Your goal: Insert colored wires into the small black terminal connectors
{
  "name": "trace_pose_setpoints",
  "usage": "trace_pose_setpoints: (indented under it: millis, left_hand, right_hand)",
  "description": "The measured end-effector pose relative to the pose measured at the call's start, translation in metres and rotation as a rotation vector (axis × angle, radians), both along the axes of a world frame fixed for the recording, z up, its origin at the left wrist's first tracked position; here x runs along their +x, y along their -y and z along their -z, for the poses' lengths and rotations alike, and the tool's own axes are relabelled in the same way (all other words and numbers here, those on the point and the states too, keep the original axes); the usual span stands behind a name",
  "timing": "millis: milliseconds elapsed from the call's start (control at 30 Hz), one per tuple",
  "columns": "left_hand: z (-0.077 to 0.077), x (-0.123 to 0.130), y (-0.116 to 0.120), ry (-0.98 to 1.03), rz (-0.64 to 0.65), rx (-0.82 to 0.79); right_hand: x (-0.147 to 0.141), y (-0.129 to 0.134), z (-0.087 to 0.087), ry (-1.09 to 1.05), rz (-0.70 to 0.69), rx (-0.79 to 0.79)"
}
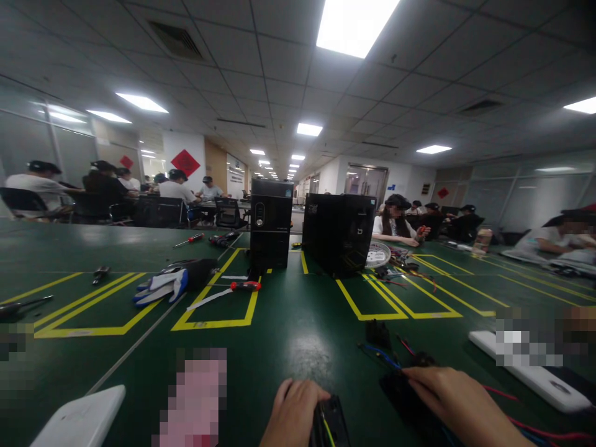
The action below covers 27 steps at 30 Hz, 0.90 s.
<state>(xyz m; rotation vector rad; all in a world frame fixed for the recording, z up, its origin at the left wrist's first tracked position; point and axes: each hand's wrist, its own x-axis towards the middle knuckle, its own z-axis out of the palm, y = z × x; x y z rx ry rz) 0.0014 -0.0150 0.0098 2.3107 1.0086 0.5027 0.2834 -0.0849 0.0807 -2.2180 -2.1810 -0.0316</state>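
My left hand is at the bottom centre, its fingers curled over the edge of a black part with a yellow-green wire running along it. To the right, my right hand has its fingers closed at a dark bundle of wires and black pieces; what exactly is pinched there is hidden. A blue wire sticks out past the fingertips, and a red wire runs behind the hand. Just beyond lies a small black piece.
Two black computer cases stand ahead on the green table. Left of them lie a red-handled screwdriver and work gloves. A white basket and loose wires are beyond on the right. White slabs lie at both sides.
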Motion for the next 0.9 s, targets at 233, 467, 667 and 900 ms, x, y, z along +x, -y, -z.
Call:
trace_pose_setpoints:
  millis: [233, 467, 667, 900]
  left_hand:
    - [0.004, -0.002, -0.002, 0.027, 0.008, -0.026]
    - [0.004, -0.002, -0.005, -0.003, -0.017, -0.01]
    - [0.003, -0.007, -0.004, 0.049, 0.016, 0.009]
    - [0.014, 0.0, -0.007, 0.013, -0.049, 0.04]
  right_hand:
    - [0.001, -0.001, -0.006, 0.019, 0.038, 0.041]
    - [0.006, 0.002, 0.005, 0.083, -0.016, 0.052]
    - [0.006, 0.001, 0.006, 0.096, -0.036, 0.094]
    - [-0.002, -0.005, -0.002, 0.256, 0.01, -0.064]
